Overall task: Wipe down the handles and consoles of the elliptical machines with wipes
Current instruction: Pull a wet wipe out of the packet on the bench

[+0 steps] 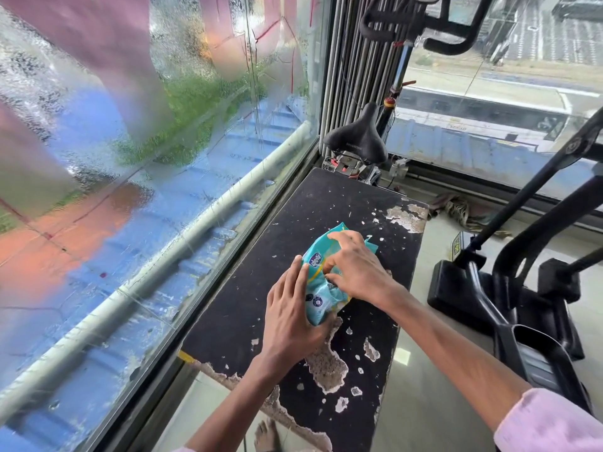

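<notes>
A teal pack of wipes (pixel 321 282) lies on a worn black bench top (pixel 293 223) whose covering has flaked off in pale patches, just past the centre of the view toward 5 o'clock. The left hand (pixel 290 314) grips the near end of the pack from 7 o'clock, thumb along its left edge and fingers curled beneath. The right hand (pixel 355 265) comes in from 4 o'clock and sits on top of the pack, fingers bent, the fingertips (pixel 329 277) digging at its middle; whether they have hold of a wipe cannot be told. A glass wall (pixel 130 158) runs along the bench at 9 o'clock. An exercise bike saddle (pixel 357 138) stands beyond the bench at 12 o'clock, and the black frame of an elliptical machine (pixel 522 288) stands on the floor at 3 o'clock
</notes>
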